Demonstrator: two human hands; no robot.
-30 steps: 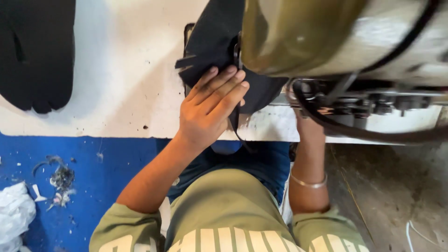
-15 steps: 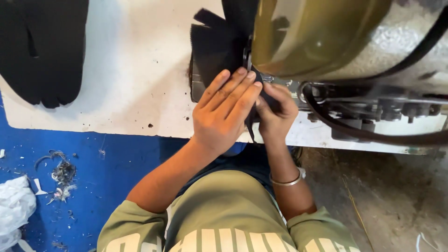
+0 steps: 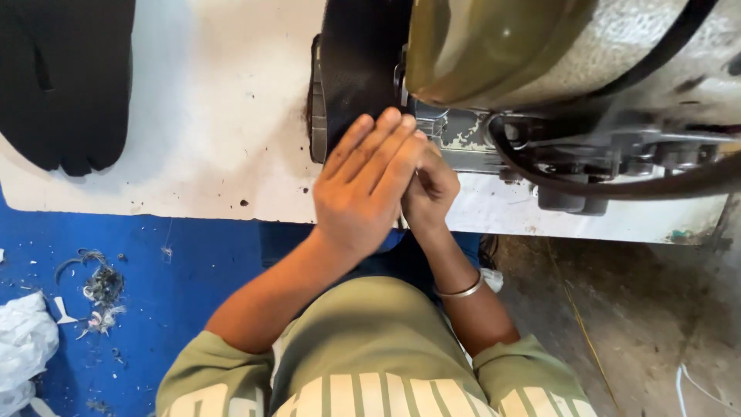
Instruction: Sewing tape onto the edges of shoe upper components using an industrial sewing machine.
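1. Two bare hands meet at the near edge of the white table [image 3: 193, 154], just in front of the person's body. A striped olive shirt [image 3: 363, 371] fills the bottom of the view.
2. The left hand [image 3: 367, 185] lies flat, palm down, with the fingers straight and close together. The fingertips rest on the near end of the black piece [image 3: 359, 77].
3. The right hand [image 3: 428, 189] is just beside the left hand and partly hidden under it. Its fingers are curled narrow, as if pinching something small, but I cannot tell what they hold. A thin metal bangle [image 3: 459, 291] sits on this wrist.
4. The black piece lies straight ahead of both hands. Its long axis runs away from the person, from the fingertips toward the far side of the table. The left hand is the nearer one, because it already touches the piece; the right hand stays at its near right corner.
5. To the right of the hands stands the sewing machine [image 3: 540, 69], olive green and grey, with a dark belt [image 3: 587, 185] looping below it. The black piece passes just beside the machine's left end.
6. Far to the left of the hands, well apart, another black piece [image 3: 69, 85] lies on the table.
7. Below the table on the left, the blue floor [image 3: 170, 293] has scraps and threads.
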